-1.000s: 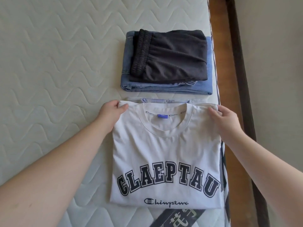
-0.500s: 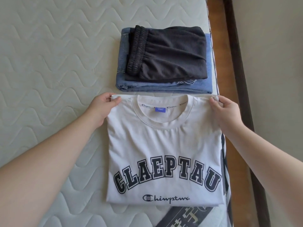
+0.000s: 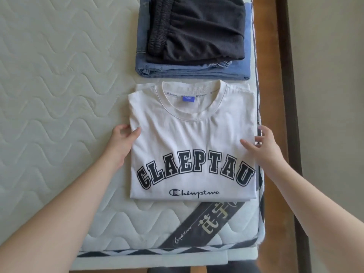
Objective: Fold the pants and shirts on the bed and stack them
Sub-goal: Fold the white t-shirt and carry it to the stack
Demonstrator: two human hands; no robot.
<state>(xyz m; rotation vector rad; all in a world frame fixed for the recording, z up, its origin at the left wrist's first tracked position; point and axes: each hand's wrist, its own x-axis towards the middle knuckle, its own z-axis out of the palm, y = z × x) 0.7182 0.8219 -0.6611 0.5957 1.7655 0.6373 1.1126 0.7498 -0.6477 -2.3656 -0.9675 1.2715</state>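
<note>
Head view: left hand [image 3: 123,141] pinching the folded white T-shirt's [image 3: 192,138] left edge at frame centre, right hand [image 3: 263,145] loosely spread, fingertips on its right edge.

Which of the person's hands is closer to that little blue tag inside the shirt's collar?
The left hand. It grips the white T-shirt at its left edge, below and left of the blue tag. The right hand rests open at the right edge, a bit farther off.

The quilted mattress [image 3: 49,95] lay bare to the left of the white T-shirt [image 3: 193,138], open for a hand to pass. Beyond the shirt's collar, the folded jeans [image 3: 177,72] with black pants [image 3: 197,30] on top blocked the way, nearly touching it. On the right, the shirt reached the mattress edge beside the wooden frame [image 3: 273,95].
</note>
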